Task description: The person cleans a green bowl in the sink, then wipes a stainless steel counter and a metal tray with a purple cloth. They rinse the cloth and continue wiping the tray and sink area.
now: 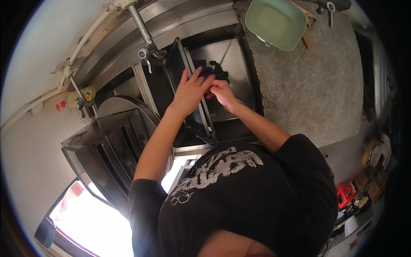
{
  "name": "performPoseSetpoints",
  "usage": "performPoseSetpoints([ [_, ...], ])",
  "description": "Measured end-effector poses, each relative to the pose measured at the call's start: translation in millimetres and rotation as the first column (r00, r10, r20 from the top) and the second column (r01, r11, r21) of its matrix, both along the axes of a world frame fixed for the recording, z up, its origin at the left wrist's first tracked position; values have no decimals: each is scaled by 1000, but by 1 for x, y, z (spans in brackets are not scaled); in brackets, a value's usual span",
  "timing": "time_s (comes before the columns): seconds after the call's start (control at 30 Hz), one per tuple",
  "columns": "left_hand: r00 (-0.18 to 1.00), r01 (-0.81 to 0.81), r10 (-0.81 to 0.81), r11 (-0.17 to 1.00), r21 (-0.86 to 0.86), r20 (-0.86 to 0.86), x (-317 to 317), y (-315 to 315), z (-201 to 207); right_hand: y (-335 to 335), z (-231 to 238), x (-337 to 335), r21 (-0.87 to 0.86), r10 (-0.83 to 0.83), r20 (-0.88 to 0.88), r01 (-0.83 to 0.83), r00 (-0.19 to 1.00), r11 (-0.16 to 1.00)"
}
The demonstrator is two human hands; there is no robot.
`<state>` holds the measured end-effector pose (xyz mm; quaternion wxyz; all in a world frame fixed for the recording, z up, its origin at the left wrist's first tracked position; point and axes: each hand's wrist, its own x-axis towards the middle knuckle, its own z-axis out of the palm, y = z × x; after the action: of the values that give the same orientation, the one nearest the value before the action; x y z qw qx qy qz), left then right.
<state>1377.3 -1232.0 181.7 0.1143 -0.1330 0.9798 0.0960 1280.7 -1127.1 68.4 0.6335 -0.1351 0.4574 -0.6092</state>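
A dark metal panel [174, 60] with pale metal edges stands on its side in the sink [236, 64], tilted. My left hand [190, 93] lies over its upper edge, fingers stretched out and spread. Close beside it, nearly touching its fingertips, is my right hand [222, 95], its fingers curled closed. Whatever those fingers hold, if anything, is hidden. Just beyond my hands, a purple cloth [201, 67] and a crumpled black cloth [220, 72] lie in the sink.
Taps [147, 52] jut from the wall over the sink. On the left stands a slatted metal unit [113, 147] before a round metal lid [122, 106]. A pale green basin [276, 25] and a wooden-handled peeler [309, 19] rest on the grey counter [308, 85].
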Motion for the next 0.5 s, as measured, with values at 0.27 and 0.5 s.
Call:
performPoseSetpoints([
  [0.27, 999, -49, 49, 997, -56, -3, 31, -8, 18, -90, -100, 31, 131, 141, -990, -270, 17, 954],
  [0.5, 993, -83, 83, 997, -1, -82, 21, 0, 0, -130, -144, 8, 354, 328, -935, -408, -134, 842],
])
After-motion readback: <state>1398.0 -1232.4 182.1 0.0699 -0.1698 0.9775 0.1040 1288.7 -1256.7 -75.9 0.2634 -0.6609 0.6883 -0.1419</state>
